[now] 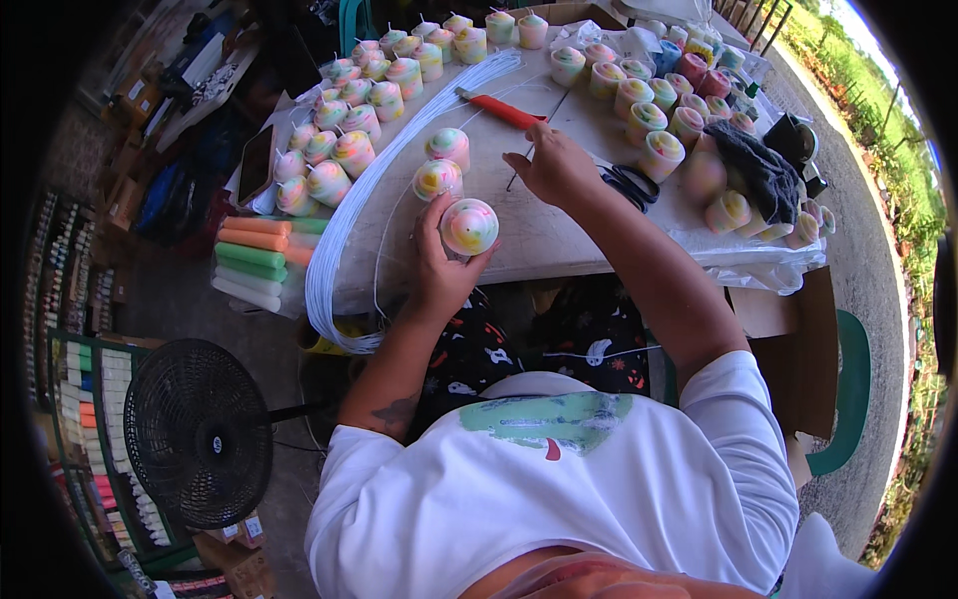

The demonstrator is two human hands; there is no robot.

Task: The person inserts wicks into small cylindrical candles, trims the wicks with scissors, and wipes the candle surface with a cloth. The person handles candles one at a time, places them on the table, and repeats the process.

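Note:
My left hand (440, 262) is closed around a round candle (469, 227) with pastel pink, yellow and green swirls, its top facing up. A small dark spot shows at the middle of that top. My right hand (559, 168) pinches a thin dark rod, whose lower tip (512, 184) points down toward the table. Just beyond the right hand lies an orange-red handled tool (502, 110) with a metal end. Two more swirled candles, a nearer one (437, 180) and a farther one (448, 147), stand past my left hand. No wick shows on the held candle.
Several wicked candles (354, 152) stand at the left, beside a long bundle of white wicks (344, 215). More candles (647, 122) fill the right side, near black-handled scissors (631, 186) and a dark cloth (755, 170). Coloured wax sticks (249, 258) lie front left. A black fan (200, 432) stands left.

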